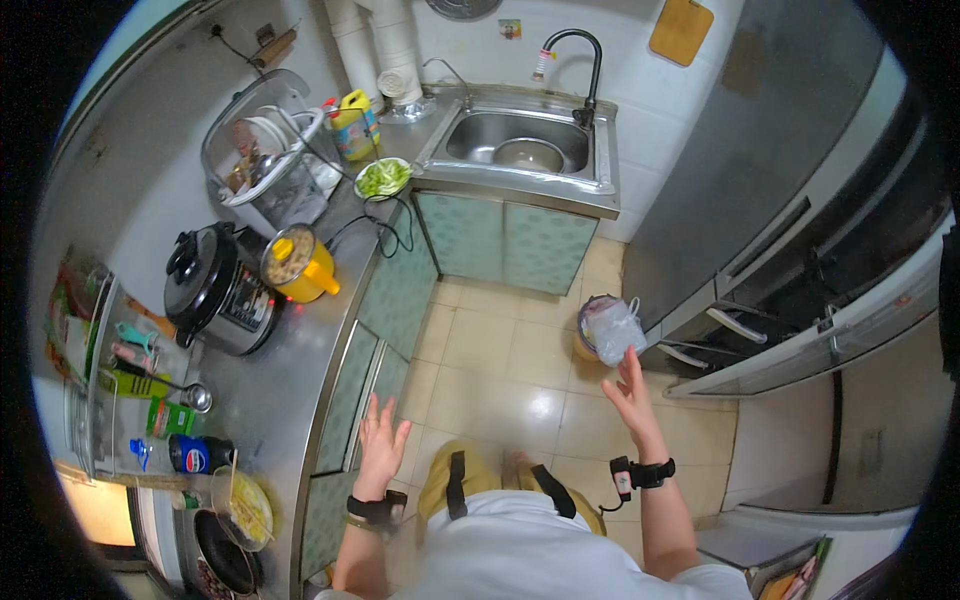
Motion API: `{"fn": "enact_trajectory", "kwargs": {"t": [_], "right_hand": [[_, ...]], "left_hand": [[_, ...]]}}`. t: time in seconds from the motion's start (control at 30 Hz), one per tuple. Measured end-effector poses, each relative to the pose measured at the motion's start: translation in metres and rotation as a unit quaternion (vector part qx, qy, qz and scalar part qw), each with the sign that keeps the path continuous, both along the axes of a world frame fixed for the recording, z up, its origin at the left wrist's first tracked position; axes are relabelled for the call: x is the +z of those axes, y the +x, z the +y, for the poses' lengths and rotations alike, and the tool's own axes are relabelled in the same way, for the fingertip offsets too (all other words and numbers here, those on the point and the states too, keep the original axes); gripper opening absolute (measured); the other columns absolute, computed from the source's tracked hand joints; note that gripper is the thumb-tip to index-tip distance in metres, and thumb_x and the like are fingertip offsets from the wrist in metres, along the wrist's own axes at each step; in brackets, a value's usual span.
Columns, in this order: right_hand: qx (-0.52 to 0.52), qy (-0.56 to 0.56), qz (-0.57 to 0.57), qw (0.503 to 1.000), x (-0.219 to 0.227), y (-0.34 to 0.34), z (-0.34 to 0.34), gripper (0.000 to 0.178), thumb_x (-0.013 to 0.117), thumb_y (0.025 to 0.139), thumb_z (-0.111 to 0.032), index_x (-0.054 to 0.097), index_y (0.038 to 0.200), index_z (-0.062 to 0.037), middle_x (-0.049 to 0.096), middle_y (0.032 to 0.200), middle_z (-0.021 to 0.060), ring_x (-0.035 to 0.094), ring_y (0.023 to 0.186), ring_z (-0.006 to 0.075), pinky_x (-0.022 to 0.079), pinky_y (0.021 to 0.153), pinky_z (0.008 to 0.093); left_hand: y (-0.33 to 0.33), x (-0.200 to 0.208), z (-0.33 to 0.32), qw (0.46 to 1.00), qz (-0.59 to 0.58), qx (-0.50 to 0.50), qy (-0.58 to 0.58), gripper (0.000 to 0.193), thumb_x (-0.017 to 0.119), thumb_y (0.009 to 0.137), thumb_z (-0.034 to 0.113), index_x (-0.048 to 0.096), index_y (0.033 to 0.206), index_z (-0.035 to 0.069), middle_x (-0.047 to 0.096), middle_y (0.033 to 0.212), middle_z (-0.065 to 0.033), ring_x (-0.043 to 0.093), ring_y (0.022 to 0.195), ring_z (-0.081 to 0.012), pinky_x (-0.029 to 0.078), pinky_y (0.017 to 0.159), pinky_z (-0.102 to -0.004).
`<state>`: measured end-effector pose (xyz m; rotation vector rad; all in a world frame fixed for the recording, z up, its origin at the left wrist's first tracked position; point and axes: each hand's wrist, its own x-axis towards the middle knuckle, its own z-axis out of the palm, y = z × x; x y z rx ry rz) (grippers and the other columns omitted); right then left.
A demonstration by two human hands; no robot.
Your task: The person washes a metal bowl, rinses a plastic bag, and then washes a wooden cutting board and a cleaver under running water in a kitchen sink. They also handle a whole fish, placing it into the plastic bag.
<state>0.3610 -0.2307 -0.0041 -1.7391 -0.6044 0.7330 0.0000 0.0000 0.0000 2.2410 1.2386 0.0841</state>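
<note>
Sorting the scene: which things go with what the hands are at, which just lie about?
At hand:
right hand, open, empty: nearest plastic bag at bin; contact unclear
left hand, open, empty: nearest green cabinet door

Lying about:
electric pressure cooker
ladle
black frying pan
cut greens
dark soda bottle

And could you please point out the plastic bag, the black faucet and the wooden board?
Plastic bag (616, 334): head view, middle of its crumpled side.
Black faucet (597, 72): head view, its curved neck.
Wooden board (682, 31): head view, its flat face.

the plastic bag hides part of the bin; my shirt covers some of my trousers; the top edge crops a grey disc.
</note>
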Motion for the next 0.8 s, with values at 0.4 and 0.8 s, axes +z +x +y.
{"fn": "enact_trajectory", "kwargs": {"t": [0.4,0.8], "right_hand": [[-0.004,0.103,0.004,0.995,0.061,0.183,0.241,0.068,0.057,0.091,-0.025,0.018,0.147,-0.0141,0.021,0.15,0.0137,0.027,0.136,0.0272,0.028,0.107,0.039],[-0.045,-0.016,-0.025,0.999,0.06,0.398,0.398,0.063,0.054,0.093,-0.02,0.022,0.145,-0.0071,0.025,0.148,0.0147,0.03,0.134,0.0245,0.028,0.108,0.0342]], "left_hand": [[0.259,-0.015,0.248,0.951,-0.282,0.0,-0.127,0.06,0.043,0.096,0.034,0.023,0.142,0.001,0.044,0.133,-0.0251,0.042,0.124,-0.0364,0.033,0.103,-0.04],[0.488,0.019,0.413,0.834,-0.447,0.064,-0.317,0.055,0.049,0.095,0.032,0.031,0.139,0.004,0.041,0.138,-0.017,0.036,0.13,-0.0247,0.025,0.109,-0.0351]]}}
